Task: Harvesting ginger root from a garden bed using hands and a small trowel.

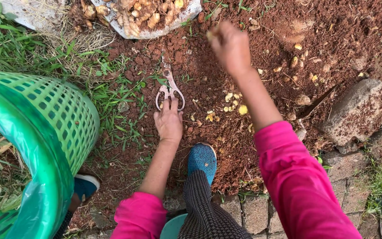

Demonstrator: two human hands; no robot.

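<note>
My left hand [169, 121] rests on the red soil with its fingertips on the handles of a pair of metal scissors [169, 86] lying flat on the ground. My right hand [230, 45] is stretched forward above the soil, blurred, fingers closed around a small pale piece that shows at the fingertips. Ahead of it lies a white sack [155, 30] holding several knobbly ginger-like roots [138, 13]. Small yellow root scraps [234, 106] are scattered on the soil between my hands. Both arms wear pink sleeves.
A green plastic lattice basket [45, 132] lies on its side at the left on grass. A grey stone [359, 110] sits at the right. My blue shoe [202, 159] points forward at the centre; another blue shoe [84, 186] shows beside the basket. Paving bricks [253, 212] run along the bottom.
</note>
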